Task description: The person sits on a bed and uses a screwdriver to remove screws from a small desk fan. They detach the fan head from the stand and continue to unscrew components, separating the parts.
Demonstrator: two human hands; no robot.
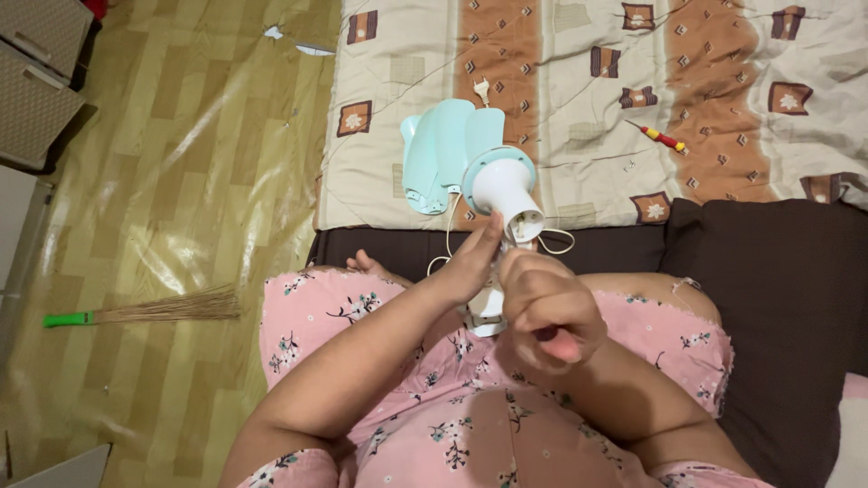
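**Both hands on a small white fan, over the lap**

Far left: woven drawers [36,72] at the top corner, then a broom [145,310] w/ green handle lying flat on the shiny yellow floor [181,181].

Moving right, the left hand [470,267] reaches up from the lap, fingers stretched and pressed against the side of the fan motor housing [506,194] (white, cone-shaped, ringed by a pale blue-green collar). It's touching, not wrapped round; an open hand laid on the housing.

Behind the housing, pale green fan blades [448,149] rest on the patterned quilt [579,108]. A thin white cord [449,239] loops down beside the left hand, and its plug [482,89] lies further up the quilt.

Just right of centre, the right hand [547,312] is curled into a fist directly below the housing, touching the left hand's fingers. Whether it grips something inside can't be told. The fan's white base [488,312] shows between the two hands.

Further right: a red and yellow screwdriver [660,137] on the quilt, well apart from both hands. Pink floral clothing [434,425] fills the bottom, dark brown bedding [778,298] at right.
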